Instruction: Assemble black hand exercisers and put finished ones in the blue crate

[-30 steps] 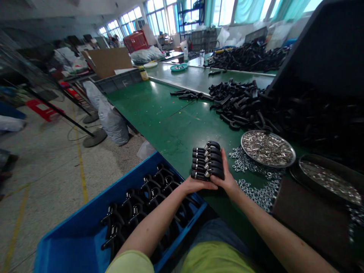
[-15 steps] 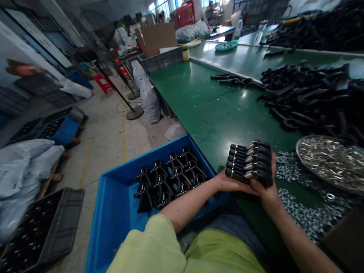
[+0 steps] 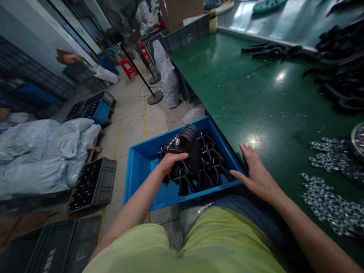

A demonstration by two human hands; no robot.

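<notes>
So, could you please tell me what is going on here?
A person's left hand is holding a stack of black curved parts with silver metal fittings over a blue rectangular plastic bin. Similar black parts sit in the bin; whether the stack touches them is hard to tell. The right hand is open, holding nothing, near the edge of the green tabletop.
</notes>
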